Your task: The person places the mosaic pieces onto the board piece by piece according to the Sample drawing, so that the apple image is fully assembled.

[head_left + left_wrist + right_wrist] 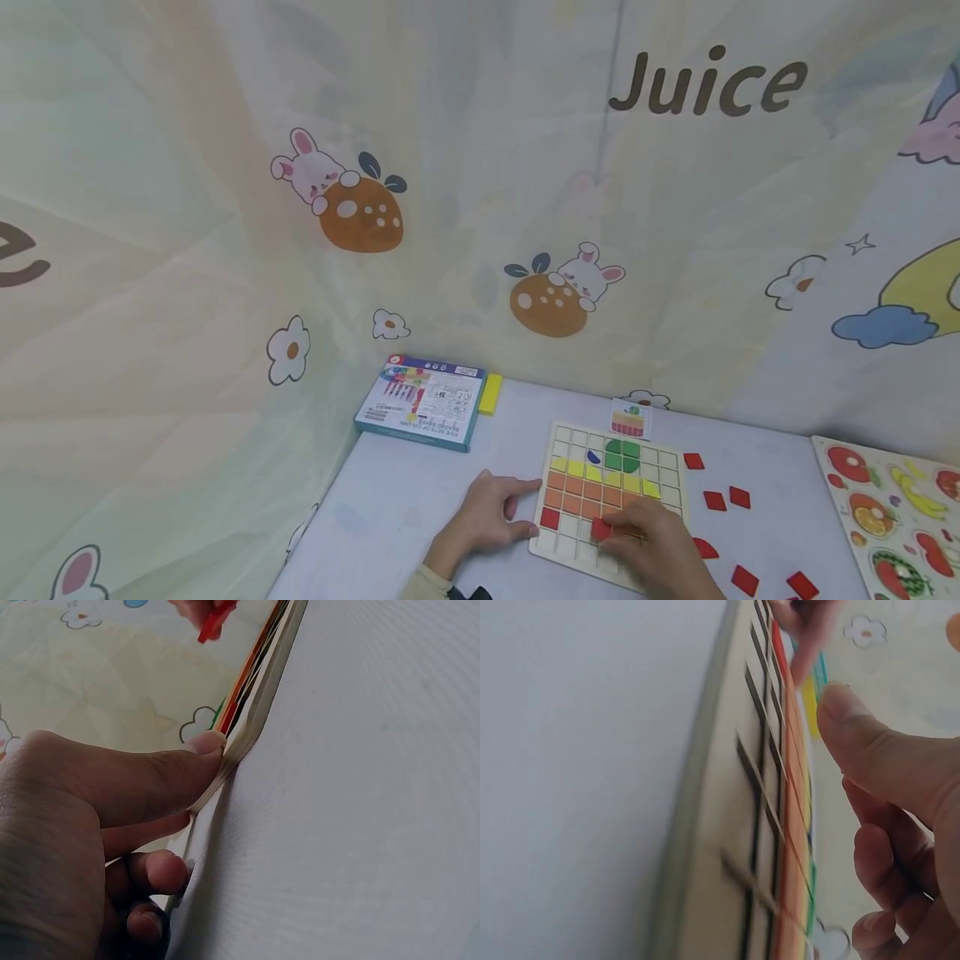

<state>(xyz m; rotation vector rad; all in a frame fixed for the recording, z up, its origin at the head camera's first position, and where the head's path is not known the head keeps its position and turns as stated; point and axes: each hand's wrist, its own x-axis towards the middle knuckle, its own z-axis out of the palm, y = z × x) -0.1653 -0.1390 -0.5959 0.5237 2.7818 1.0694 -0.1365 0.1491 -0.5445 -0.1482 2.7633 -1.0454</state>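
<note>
A wooden grid board [551,546] lies on the table, part-filled with a yellow row, orange rows, a green shape and one red square at its lower left. At the board's left edge my left hand [487,510] rests with index finger and thumb spread apart; the left wrist view shows the thumb [161,780] against the edge. Over the board's lower rows my right hand [656,542] pinches a red square tile [601,529] between thumb and fingers. That red tile [216,621] also shows, tilted, in the left wrist view.
Several loose red squares [739,497] and a red rounded piece [705,548] lie right of the board. A picture card [631,419] stands behind it. A boxed set [423,404] and a yellow item [490,394] sit back left; a fruit puzzle board [862,483] lies far right.
</note>
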